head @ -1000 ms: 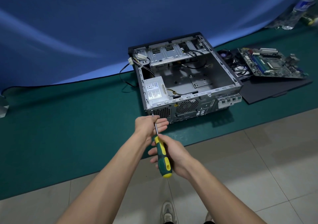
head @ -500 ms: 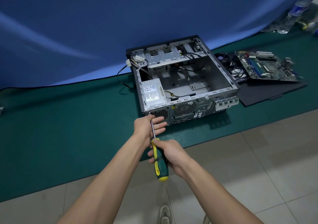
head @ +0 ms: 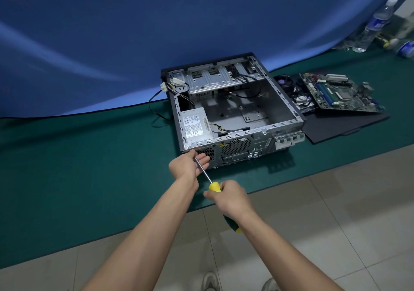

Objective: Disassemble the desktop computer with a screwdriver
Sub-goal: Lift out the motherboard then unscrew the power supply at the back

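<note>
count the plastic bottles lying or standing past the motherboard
2: a clear plastic water bottle standing at the far right by the blue backdrop, and a blue-and-white bottle lying at the right edge, cut off. More may be out of frame.

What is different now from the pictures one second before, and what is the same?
The right hand has rolled over the yellow-and-green screwdriver, so its back now hides most of the handle. The left hand still steadies the metal shaft, with the tip at the near left corner of the open grey computer case. The green motherboard stays beside it.
</note>
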{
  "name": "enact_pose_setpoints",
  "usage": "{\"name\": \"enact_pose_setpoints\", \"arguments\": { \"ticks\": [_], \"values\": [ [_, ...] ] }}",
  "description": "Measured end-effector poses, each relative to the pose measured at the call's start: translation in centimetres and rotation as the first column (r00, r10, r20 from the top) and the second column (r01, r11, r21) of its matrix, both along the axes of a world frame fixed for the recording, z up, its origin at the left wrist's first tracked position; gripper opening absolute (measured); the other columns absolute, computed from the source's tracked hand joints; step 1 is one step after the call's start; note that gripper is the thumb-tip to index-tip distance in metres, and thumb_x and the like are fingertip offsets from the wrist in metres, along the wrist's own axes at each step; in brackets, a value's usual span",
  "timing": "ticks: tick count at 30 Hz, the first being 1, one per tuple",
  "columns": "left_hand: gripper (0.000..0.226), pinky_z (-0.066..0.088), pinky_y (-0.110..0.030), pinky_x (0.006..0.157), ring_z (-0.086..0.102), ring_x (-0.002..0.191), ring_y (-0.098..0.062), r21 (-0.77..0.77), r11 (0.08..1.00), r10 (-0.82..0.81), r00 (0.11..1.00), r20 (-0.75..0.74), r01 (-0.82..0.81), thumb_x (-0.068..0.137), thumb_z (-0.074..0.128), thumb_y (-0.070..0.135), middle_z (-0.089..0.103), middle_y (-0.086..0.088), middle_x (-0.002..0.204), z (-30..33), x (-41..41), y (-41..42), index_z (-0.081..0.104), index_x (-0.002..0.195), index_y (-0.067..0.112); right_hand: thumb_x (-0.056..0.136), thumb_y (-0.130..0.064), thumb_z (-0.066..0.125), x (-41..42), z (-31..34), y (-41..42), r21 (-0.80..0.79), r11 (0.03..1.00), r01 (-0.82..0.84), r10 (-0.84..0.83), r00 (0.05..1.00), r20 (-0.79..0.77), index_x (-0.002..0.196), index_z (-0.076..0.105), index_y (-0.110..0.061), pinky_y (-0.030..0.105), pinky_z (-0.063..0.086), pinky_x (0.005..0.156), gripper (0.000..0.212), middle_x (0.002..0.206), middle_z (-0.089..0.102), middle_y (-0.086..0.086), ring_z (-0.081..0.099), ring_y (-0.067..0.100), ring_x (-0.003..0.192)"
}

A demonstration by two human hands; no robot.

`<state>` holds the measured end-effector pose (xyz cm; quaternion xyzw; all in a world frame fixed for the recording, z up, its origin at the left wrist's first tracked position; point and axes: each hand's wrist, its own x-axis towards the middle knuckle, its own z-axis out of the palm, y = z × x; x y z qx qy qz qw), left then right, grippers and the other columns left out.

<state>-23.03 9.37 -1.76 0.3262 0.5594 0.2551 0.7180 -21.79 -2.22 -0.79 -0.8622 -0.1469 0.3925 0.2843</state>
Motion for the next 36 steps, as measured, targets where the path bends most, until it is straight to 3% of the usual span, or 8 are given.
{"name": "enact_pose_setpoints", "arguments": {
  "ticks": [4, 9, 12, 15, 20, 24, 32, 36],
  "values": [
    [0.021, 0.058, -0.029, 0.051, 0.068, 0.054, -0.02, 0.04, 0.997, -0.07, 0.997, 0.031, 0.069, 0.095, 0.044, 0.007, 0.067, -0.018, 0.077, 0.3, -0.6, -0.1, 0.056, 0.08, -0.002, 0.085, -0.022, 0.051, 1.9, 0.6, -1.2, -0.058, 0.998, -0.013, 0.02, 0.993, 0.113, 0.077, 0.05, -0.017, 0.028, 0.038, 0.063, 0.009, 0.083, 0.059, 0.003, 0.055, 0.027, 0.078],
    [0.02, 0.056, -0.03, 0.051, 0.066, 0.054, -0.021, 0.278, 0.873, -0.394, 0.915, -0.086, 0.402, 0.092, 0.046, 0.005, 0.069, -0.016, 0.074, 2.2, -1.1, -1.0, 0.06, 0.077, 0.002, 0.082, -0.027, 0.059, 4.8, 2.5, -1.7, 0.203, 0.967, 0.156, -0.185, 0.973, 0.135, 0.069, 0.049, -0.017, 0.031, 0.042, 0.057, 0.018, 0.061, 0.054, -0.002, 0.051, 0.022, 0.059],
    [0.021, 0.055, -0.034, 0.058, 0.066, 0.058, -0.018, 0.53, 0.483, -0.584, 0.707, -0.397, 0.697, 0.091, 0.051, 0.014, 0.069, -0.007, 0.071, 4.2, -0.3, -1.6, 0.063, 0.074, 0.013, 0.082, -0.025, 0.064, 6.9, 4.5, -1.6, 0.432, 0.868, 0.246, -0.259, 0.965, -0.03, 0.066, 0.049, -0.016, 0.028, 0.036, 0.044, 0.024, 0.044, 0.043, -0.004, 0.039, 0.017, 0.04],
    [0.025, 0.052, -0.034, 0.063, 0.063, 0.062, -0.017, 0.599, 0.039, -0.472, 0.543, -0.695, 0.8, 0.091, 0.053, 0.026, 0.066, 0.0, 0.065, 6.4, 1.6, -1.9, 0.064, 0.072, 0.015, 0.083, -0.021, 0.064, 9.5, 6.4, -1.8, 0.527, 0.819, 0.228, -0.225, 0.972, -0.07, 0.074, 0.06, -0.014, 0.024, 0.032, 0.038, 0.012, 0.039, 0.045, -0.008, 0.036, 0.012, 0.034],
    [0.022, 0.039, -0.035, 0.065, 0.059, 0.081, -0.029, 0.474, -0.31, -0.2, 0.431, -0.88, 0.824, 0.094, 0.046, 0.028, 0.068, -0.008, 0.083, 8.7, 7.7, -3.0, 0.064, 0.089, 0.016, 0.083, -0.017, 0.066, 15.4, 7.6, -2.9, 0.57, 0.802, 0.179, -0.137, 0.984, -0.115, 0.073, 0.062, -0.01, 0.025, 0.034, 0.039, 0.013, 0.046, 0.045, 0.005, 0.037, 0.016, 0.035],
    [0.029, 0.034, -0.034, 0.059, 0.06, 0.08, -0.031, 0.356, -0.394, -0.104, 0.343, -0.933, 0.847, 0.097, 0.042, 0.032, 0.067, -0.011, 0.084, 9.0, 14.0, -4.9, 0.063, 0.089, 0.014, 0.082, -0.012, 0.068, 22.0, 7.1, -5.0, 0.551, 0.813, 0.189, -0.134, 0.981, -0.139, 0.071, 0.067, -0.009, 0.023, 0.035, 0.038, 0.012, 0.049, 0.053, 0.003, 0.039, 0.014, 0.034],
    [0.016, 0.048, -0.038, 0.066, 0.062, 0.074, -0.026, 0.274, -0.29, -0.086, 0.26, -0.962, 0.917, 0.093, 0.045, 0.018, 0.067, -0.004, 0.075, 7.2, 25.0, -7.7, 0.058, 0.083, 0.02, 0.083, -0.005, 0.066, 32.9, 4.3, -7.2, 0.564, 0.766, 0.309, -0.129, 0.933, -0.336, 0.071, 0.066, -0.005, 0.018, 0.032, 0.037, 0.012, 0.052, 0.056, 0.006, 0.037, 0.012, 0.032],
    [0.018, 0.039, -0.032, 0.058, 0.062, 0.075, -0.025, 0.293, -0.26, -0.072, 0.284, -0.956, 0.92, 0.096, 0.044, 0.026, 0.067, -0.001, 0.075, 5.8, 28.3, -8.0, 0.061, 0.091, 0.025, 0.083, -0.007, 0.066, 36.3, 2.5, -7.1, 0.528, 0.781, 0.332, -0.144, 0.92, -0.365, 0.072, 0.067, -0.01, 0.019, 0.033, 0.038, 0.011, 0.051, 0.057, -0.001, 0.04, 0.011, 0.033]
  ]
}}
